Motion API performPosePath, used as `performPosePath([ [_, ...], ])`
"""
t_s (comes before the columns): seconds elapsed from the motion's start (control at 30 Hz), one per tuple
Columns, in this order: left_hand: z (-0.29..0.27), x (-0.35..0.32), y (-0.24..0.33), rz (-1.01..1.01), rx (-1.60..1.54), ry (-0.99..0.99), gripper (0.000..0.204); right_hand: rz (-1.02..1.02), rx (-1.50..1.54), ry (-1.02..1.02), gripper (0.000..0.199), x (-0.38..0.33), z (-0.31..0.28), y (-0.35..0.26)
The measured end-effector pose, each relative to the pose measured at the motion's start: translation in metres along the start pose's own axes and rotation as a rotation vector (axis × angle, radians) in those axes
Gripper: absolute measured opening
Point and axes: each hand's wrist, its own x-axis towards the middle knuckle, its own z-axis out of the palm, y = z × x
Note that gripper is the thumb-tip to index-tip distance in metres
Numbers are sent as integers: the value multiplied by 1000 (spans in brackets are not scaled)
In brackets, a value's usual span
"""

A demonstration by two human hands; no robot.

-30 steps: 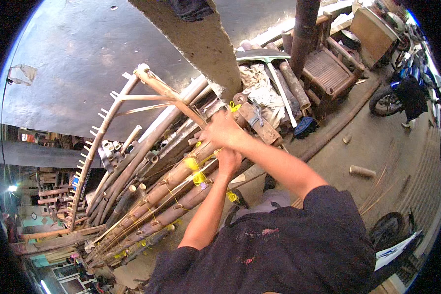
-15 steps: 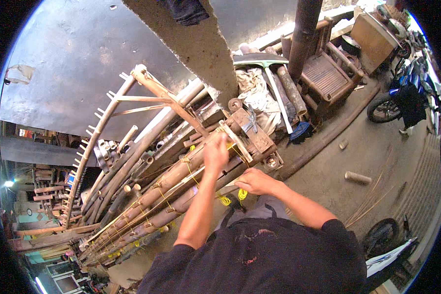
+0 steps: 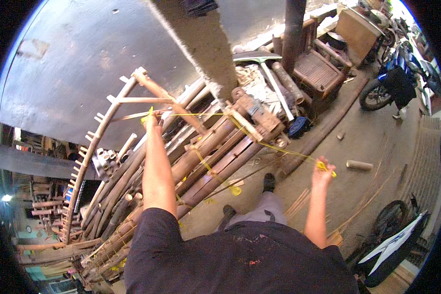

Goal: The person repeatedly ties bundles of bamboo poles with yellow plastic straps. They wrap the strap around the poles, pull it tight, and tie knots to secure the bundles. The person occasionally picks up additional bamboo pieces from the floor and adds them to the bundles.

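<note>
My left hand (image 3: 151, 121) is stretched far forward and pinches one end of a thin yellow string (image 3: 259, 139) up by a curved bamboo frame (image 3: 113, 117). My right hand (image 3: 323, 172) is pulled out to the right and grips the other end. The string runs taut between them across a leaning stack of thick bamboo poles (image 3: 201, 161). More yellow ties show on the poles below.
A grey wall (image 3: 73, 63) rises behind the bamboo. A wooden chair (image 3: 321, 73) and a post (image 3: 293, 29) stand at the back right. Motorbikes are parked at the right (image 3: 392, 83) and lower right (image 3: 394, 240). A short cut pole (image 3: 359, 165) lies on the concrete floor.
Both hands left the middle of the pole stack. The left hand reached up to the curved frame, the right swung out to the right, and the yellow string drew taut between them.
</note>
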Motion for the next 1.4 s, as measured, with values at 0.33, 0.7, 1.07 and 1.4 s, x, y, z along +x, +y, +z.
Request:
performPosePath([
  [0.33,-216,-245,-1,425,1508,-369,31,1567,-868,-685,64,-359,2,200],
  [0.7,-240,-283,-113,780,1133,-206,31,-131,-1590,-1837,44,-490,171,355],
  [1.07,-234,-301,-74,584,1087,-303,37,278,-1272,-2430,44,-457,156,234],
  [1.4,-187,-167,-27,677,881,-126,30,-208,-1690,-2101,38,-430,32,250],
])
